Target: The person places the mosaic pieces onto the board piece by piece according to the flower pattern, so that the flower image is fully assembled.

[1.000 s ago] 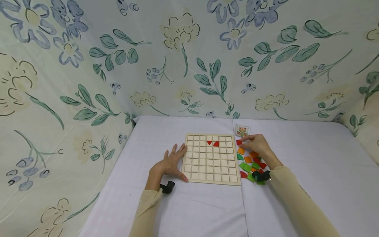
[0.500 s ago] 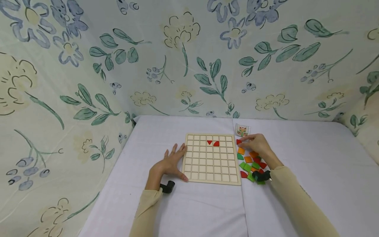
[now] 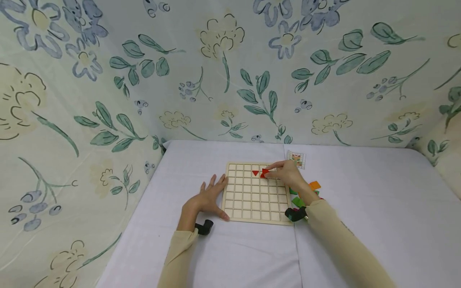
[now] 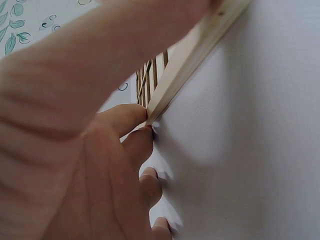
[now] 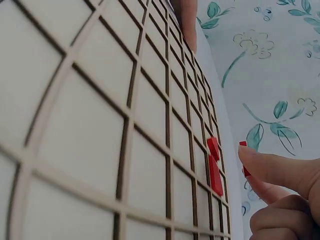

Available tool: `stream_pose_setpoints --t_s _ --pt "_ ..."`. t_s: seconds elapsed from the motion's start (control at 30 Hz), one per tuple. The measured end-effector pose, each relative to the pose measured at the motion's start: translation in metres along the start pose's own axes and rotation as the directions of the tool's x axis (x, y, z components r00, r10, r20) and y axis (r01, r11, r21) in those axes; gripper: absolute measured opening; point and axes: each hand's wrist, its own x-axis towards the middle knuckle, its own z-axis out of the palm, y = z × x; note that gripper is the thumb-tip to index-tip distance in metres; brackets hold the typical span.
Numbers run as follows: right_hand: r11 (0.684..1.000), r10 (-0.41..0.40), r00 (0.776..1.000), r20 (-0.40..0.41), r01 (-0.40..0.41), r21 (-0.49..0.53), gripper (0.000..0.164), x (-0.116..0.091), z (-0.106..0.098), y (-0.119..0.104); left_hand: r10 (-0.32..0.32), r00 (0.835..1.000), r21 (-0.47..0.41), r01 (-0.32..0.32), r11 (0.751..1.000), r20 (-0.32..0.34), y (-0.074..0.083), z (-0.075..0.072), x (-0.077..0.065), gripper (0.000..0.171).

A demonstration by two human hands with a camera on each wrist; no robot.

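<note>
A wooden grid board [image 3: 253,198] lies on the white cloth. My left hand [image 3: 207,200] rests along its left edge with fingers spread, thumb near the front corner; the left wrist view shows fingertips [image 4: 135,112] right at the frame. Over the far part of the board, my right hand [image 3: 289,175] pinches a small red tile [image 5: 243,144] between thumb and finger, a little above the grid in the right wrist view. Two red tiles sit in cells: a triangle [image 3: 255,173] and a rounded tile [image 5: 216,176], which the held one partly overlaps in the head view.
Loose green [image 3: 298,201] and orange tiles [image 3: 315,185] lie right of the board, partly hidden by the right forearm. A small pattern card [image 3: 301,159] lies beyond the board's far right corner. A floral cloth [image 3: 223,80] hangs behind the table.
My right hand has picked up a red tile from the right of the board and moved it left over the far rows. The left hand has stayed in place.
</note>
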Motion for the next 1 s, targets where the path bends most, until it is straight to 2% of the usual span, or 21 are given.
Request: stream_pose_setpoints --t_s 0.2,0.33,0.57,1.0 --pt "0.998 -0.019 1.000 0.010 0.018 0.054 0.030 0.011 0.029 -0.009 0.005 1.000 0.003 -0.005 1.000 0.005 0.001 0.000 0.001 0.139" --pt "0.998 -0.026 1.000 0.010 0.026 0.052 0.028 0.011 0.040 -0.012 -0.001 1.000 0.016 0.000 1.000 0.008 0.001 0.001 0.004 0.140" --pt "0.999 -0.015 1.000 0.007 0.014 0.045 0.031 0.014 0.050 -0.014 -0.005 1.000 0.019 0.005 1.000 0.011 0.001 0.002 0.005 0.140" --pt "1.000 -0.017 1.000 -0.013 0.017 0.012 0.027 0.018 0.059 -0.017 -0.014 1.000 0.008 0.013 1.000 0.005 0.000 0.001 0.003 0.139"
